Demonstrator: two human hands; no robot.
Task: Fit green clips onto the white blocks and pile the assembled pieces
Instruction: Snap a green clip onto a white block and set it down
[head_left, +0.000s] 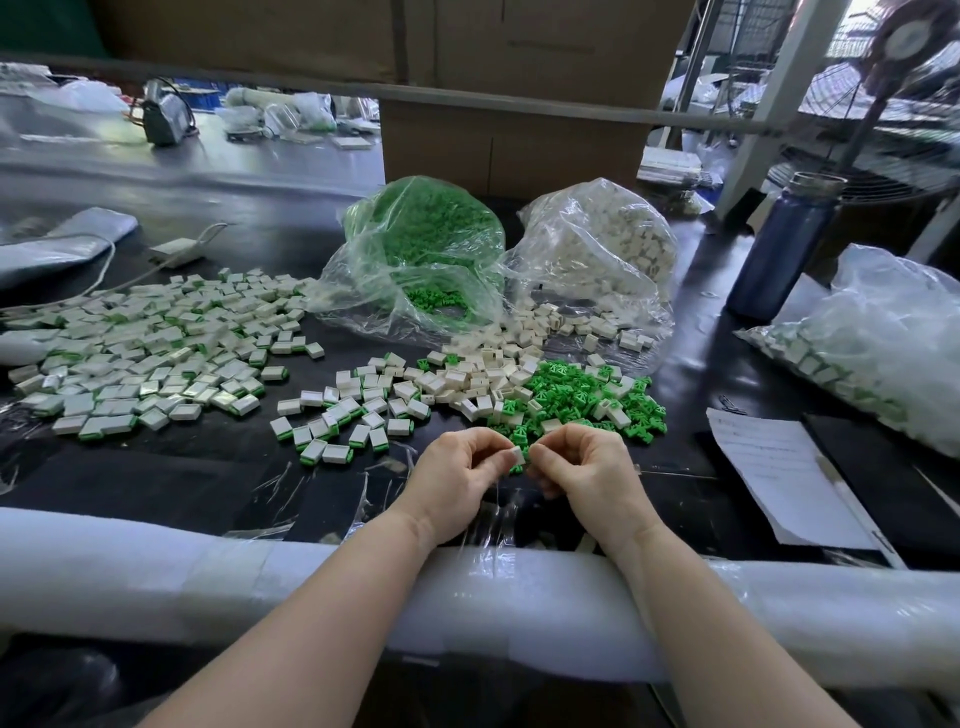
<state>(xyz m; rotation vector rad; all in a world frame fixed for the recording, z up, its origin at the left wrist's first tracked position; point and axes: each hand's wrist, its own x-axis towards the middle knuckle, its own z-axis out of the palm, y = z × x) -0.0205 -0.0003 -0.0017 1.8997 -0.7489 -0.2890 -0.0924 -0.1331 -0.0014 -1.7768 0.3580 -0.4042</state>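
My left hand (457, 475) and my right hand (587, 467) meet over the dark table near its front edge. Between their fingertips sits a small white block (517, 457) with a bit of green clip showing under it; the left thumb and forefinger pinch the block, and the right fingers curl against its other side. Just beyond lie loose green clips (576, 395) and loose white blocks (488, 374). Assembled white-and-green pieces (145, 348) spread in a wide pile at the left, with a smaller scatter (343, 415) in front of my left hand.
Two open plastic bags stand behind: green clips (421, 249) and white blocks (602, 249). A blue bottle (779, 244), a bag of finished pieces (872, 343) and a paper sheet (779, 467) lie right. A foam-wrapped rail (208, 577) borders the front; cardboard boxes (514, 140) stand behind.
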